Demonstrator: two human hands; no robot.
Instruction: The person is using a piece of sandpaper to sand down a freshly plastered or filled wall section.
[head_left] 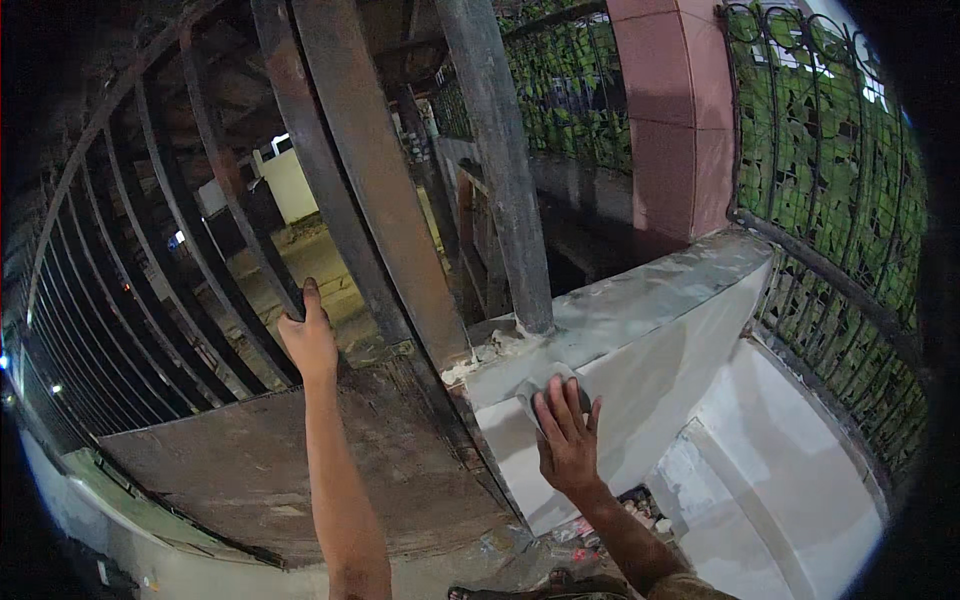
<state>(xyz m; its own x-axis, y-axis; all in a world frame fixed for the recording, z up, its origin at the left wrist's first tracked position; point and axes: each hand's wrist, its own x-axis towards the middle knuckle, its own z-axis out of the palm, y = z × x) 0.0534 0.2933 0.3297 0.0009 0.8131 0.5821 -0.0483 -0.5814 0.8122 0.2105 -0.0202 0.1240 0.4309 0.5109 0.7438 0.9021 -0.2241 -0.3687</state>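
Observation:
My left hand [307, 336] is raised and closed around a dark metal bar of a gate [225, 180] on the left. My right hand [566, 432] lies flat against the face of a low white wall [650, 370], pressing a grey sheet, possibly sandpaper [545, 388], onto it just under the wall's grey top edge. Fingers of that hand are spread over the sheet.
Two rusty steel posts [380, 190] rise from the wall's broken corner. A pink pillar [665, 120] stands behind, and an ornate black railing [830, 180] with green foliage runs on the right. A rusty plate [300, 460] forms the gate's lower part. Debris lies at the wall's foot.

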